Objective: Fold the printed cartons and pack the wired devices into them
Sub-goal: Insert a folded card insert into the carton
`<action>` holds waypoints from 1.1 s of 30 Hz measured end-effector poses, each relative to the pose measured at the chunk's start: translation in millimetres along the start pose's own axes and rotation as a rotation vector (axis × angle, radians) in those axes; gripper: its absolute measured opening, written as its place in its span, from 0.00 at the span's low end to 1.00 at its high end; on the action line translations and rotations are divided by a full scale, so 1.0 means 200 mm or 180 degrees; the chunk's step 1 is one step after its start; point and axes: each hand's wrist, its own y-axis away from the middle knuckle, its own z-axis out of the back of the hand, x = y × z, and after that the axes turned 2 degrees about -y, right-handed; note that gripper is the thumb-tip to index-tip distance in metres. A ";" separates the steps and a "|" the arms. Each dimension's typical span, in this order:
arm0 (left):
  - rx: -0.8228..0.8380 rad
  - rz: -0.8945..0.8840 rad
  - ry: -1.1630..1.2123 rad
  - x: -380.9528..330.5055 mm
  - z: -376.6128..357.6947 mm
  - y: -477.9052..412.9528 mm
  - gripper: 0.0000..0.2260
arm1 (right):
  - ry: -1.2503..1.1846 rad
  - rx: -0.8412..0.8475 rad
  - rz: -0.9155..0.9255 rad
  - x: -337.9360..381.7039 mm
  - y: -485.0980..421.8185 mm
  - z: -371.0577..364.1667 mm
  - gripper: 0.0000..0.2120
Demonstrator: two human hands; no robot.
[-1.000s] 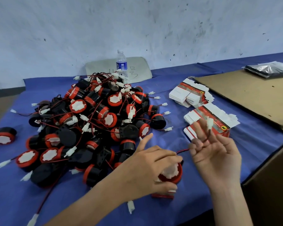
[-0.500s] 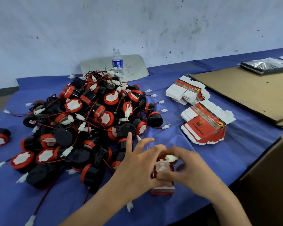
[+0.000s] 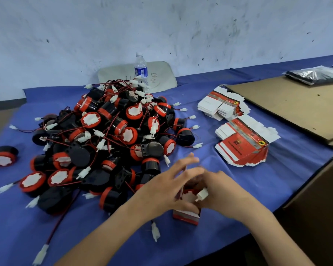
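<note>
My left hand point(image 3: 167, 189) now cups the small red carton point(image 3: 186, 215) with fingers spread, while my right hand point(image 3: 221, 191) presses the white connector point(image 3: 201, 194) down onto the device inside — a second ago that wire was held up in the air. I judge this unit nearly packed; the flaps remain open. Beyond lie the device pile point(image 3: 104, 143) and flat carton stacks point(image 3: 244, 144).

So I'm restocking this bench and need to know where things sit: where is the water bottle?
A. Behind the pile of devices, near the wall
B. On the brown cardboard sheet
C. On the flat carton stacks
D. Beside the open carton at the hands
A: the water bottle stands upright at the far side of the pile of devices, close to the wall.
</note>
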 end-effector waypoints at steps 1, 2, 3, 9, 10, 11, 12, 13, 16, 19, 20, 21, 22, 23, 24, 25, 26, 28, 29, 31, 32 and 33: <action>-0.0091 0.0043 -0.0038 0.01 0.02 0.01 0.33 | 0.0153 0.0038 0.0021 0.01 -0.01 -0.01 0.14; -0.0188 0.0131 -0.0081 0.02 0.03 0.02 0.32 | 0.0245 0.0061 0.0023 0.03 -0.02 -0.01 0.12; -0.0362 0.0225 -0.0152 0.01 0.04 0.03 0.31 | 0.0297 0.0064 -0.0016 0.04 -0.02 -0.02 0.11; -0.2079 0.0277 -0.0787 -0.14 -0.21 0.23 0.16 | 0.0766 0.0004 -0.0414 0.06 -0.03 -0.05 0.17; -0.1839 0.0392 -0.0864 -0.17 -0.25 0.26 0.17 | 0.0816 0.0009 -0.0451 0.07 -0.04 -0.06 0.17; -0.1527 0.0583 -0.0921 -0.19 -0.27 0.27 0.20 | 0.0846 0.0016 -0.0468 0.07 -0.04 -0.06 0.17; -0.1254 0.0744 -0.1026 -0.18 -0.29 0.27 0.23 | 0.0887 0.0036 -0.0458 0.07 -0.04 -0.06 0.16; -0.1103 0.0833 -0.1168 -0.17 -0.29 0.26 0.24 | 0.0915 0.0069 -0.0424 0.07 -0.04 -0.06 0.16; -0.0934 0.0913 -0.1352 -0.15 -0.24 0.22 0.14 | 0.0652 0.0334 -0.0315 0.08 -0.04 -0.03 0.14; -0.0260 0.1152 -0.1636 -0.14 -0.16 0.18 0.13 | -0.0234 0.0267 -0.0131 0.07 -0.01 0.01 0.04; -0.0103 0.1219 -0.1745 -0.13 -0.14 0.17 0.12 | -0.0554 0.0004 -0.0080 0.07 0.00 0.03 0.04; 0.0003 0.1292 -0.1747 -0.11 -0.13 0.17 0.12 | -0.0847 -0.0300 -0.0052 0.07 0.02 0.05 0.05; 0.0080 0.1312 -0.1729 -0.09 -0.11 0.17 0.13 | -0.1073 -0.0569 -0.0061 0.06 0.03 0.06 0.07; 0.0164 0.1300 -0.1762 -0.09 -0.10 0.16 0.14 | -0.1116 -0.0792 -0.0086 0.06 0.04 0.06 0.10; 0.0241 0.1284 -0.1822 -0.10 -0.09 0.14 0.14 | -0.0980 -0.0971 -0.0111 0.05 0.05 0.05 0.11; 0.0333 0.1293 -0.1867 -0.11 -0.08 0.12 0.14 | -0.0753 -0.1101 -0.0133 0.04 0.05 0.04 0.10; 0.0383 0.1318 -0.1891 -0.11 -0.07 0.10 0.15 | -0.0571 -0.1199 -0.0162 0.04 0.05 0.03 0.08; 0.0524 0.1394 -0.1989 -0.11 -0.06 0.07 0.15 | -0.0582 -0.1336 -0.0187 0.04 0.05 0.02 0.07; 0.0624 0.1435 -0.1996 -0.11 -0.06 0.06 0.15 | -0.0693 -0.1377 -0.0144 0.04 0.05 0.01 0.09; 0.0738 0.1512 -0.1888 -0.10 -0.06 0.06 0.15 | -0.0862 -0.1513 0.0009 0.05 0.05 -0.01 0.15; 0.0735 0.1528 -0.1834 -0.11 -0.06 0.06 0.15 | -0.0946 -0.1580 0.0092 0.06 0.06 -0.02 0.16; 0.0731 0.1527 -0.1778 -0.11 -0.06 0.06 0.15 | -0.1056 -0.1635 0.0169 0.07 0.06 -0.03 0.16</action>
